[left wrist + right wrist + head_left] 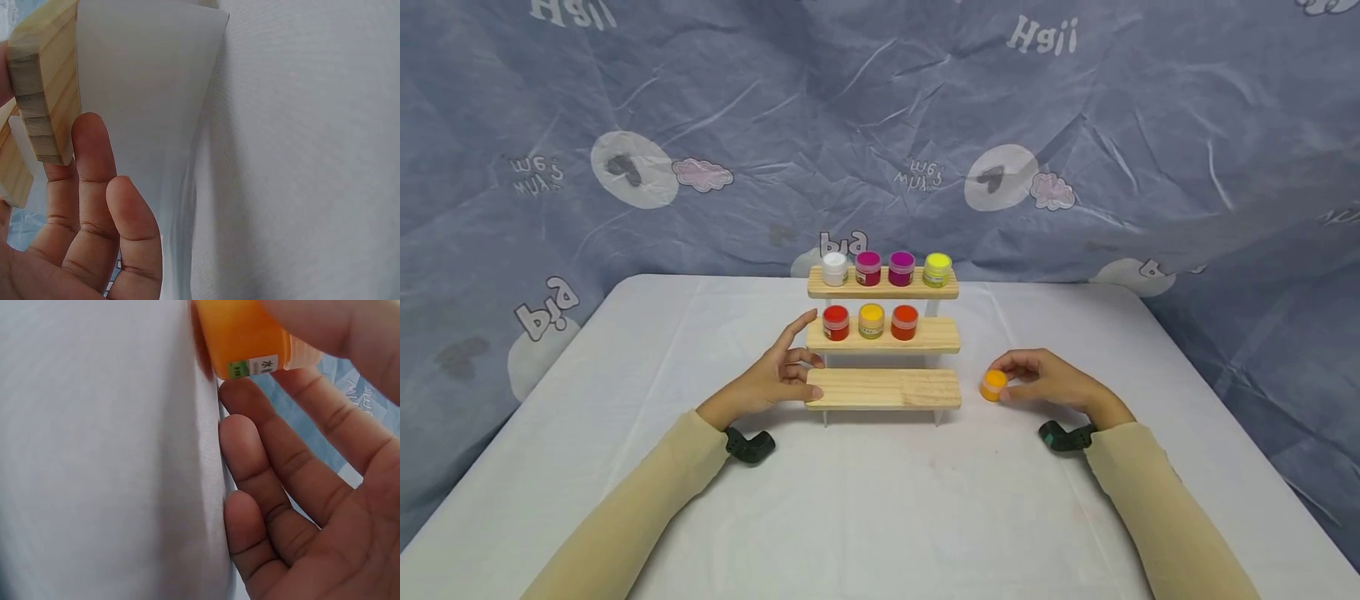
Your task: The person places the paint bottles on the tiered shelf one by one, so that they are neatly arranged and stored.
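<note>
A three-tier wooden stand [883,388] with clear supports stands mid-table. My left hand [763,382] holds its left side, thumb on the lowest board and index finger reaching to the middle one. The left wrist view shows fingers curled beneath a board end [59,81]. To the right of the stand, my right hand [1051,382] pinches a small orange paint jar [994,386] between thumb and fingers. Up close, this jar [247,337] has a labelled side and a clear lid, and sits at the cloth's surface. The lowest board carries no jars.
On the middle board stand a red jar [836,323], a yellow jar [871,322] and an orange-red jar [904,323]. The top board holds white [834,270], magenta [868,269], purple [901,269] and bright yellow [937,271] jars. White cloth [880,517] covers the table; a blue-grey curtain [850,125] hangs behind.
</note>
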{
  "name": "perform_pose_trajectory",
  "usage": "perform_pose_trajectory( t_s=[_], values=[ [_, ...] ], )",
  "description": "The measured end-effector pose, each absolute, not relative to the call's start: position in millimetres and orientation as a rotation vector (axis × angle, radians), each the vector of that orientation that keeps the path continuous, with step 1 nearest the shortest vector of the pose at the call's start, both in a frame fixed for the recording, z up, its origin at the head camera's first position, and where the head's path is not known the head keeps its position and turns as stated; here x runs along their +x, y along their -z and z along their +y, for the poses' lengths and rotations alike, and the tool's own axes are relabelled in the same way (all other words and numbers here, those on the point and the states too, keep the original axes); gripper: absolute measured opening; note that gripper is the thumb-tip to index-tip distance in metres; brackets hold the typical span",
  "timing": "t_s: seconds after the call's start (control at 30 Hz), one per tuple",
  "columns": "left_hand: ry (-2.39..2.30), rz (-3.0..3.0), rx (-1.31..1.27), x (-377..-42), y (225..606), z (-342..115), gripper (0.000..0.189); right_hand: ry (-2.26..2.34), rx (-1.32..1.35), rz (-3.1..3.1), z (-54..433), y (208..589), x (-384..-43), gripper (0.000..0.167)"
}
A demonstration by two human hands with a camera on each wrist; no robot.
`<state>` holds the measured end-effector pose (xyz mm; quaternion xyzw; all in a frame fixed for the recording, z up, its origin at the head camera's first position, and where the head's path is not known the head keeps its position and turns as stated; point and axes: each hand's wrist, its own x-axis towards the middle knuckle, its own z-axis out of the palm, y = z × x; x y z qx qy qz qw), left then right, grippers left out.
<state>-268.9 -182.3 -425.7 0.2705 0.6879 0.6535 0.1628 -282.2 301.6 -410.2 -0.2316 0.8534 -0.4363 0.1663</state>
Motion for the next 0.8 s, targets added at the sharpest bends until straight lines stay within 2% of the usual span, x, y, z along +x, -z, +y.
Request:
perform_pose_trajectory(
  t_s=[0.4, 0.8],
  values=[
    [-1.866, 1.955, 0.763, -268.1, 425.2, -181.3, 0.12, 1.251, -0.61, 2.5, 296.9, 402.5, -278.9, 0.034],
    [-1.855, 1.978, 0.758, -268.0, 424.4, -180.9, 0.122, 1.332, -0.76, 2.485, 293.0, 384.8, -273.8, 0.028]
  ],
)
